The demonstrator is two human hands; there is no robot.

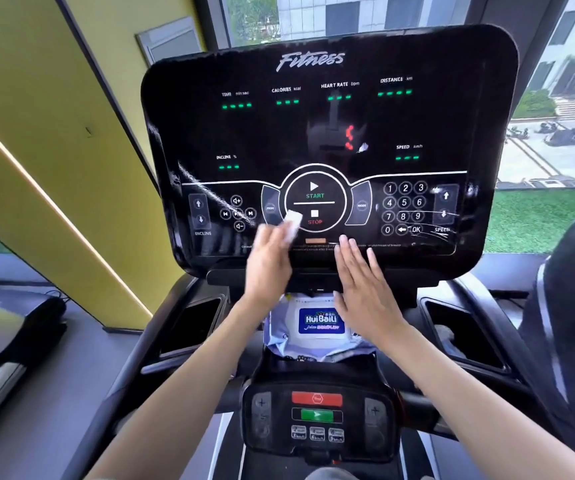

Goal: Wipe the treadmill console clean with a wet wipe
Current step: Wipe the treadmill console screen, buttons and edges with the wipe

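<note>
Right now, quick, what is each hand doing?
Left hand: holds the wet wipe at the console; blurred.
Right hand: open, fingers straight, holding nothing.

The treadmill console (261, 133) reads Fitness, TIME, CALORIES, HEART RATE, DISTANCE, INCLINE, SPEED, START, STOP, 0–9 and OK; the wipe pack (319, 323) at lower centre reads HuiBaiLi.

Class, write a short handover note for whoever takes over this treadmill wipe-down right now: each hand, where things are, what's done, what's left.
Left hand: wet wipe at its fingertips, on the console beside the STOP button; blurred, grip unclear.
Right hand: open, empty, fingers straight, near the console's lower edge.
Wipe pack: lies just below the console.
Done: wet streaks at lower left and lower right.
To do: probably the upper display; no streaks there.
</note>
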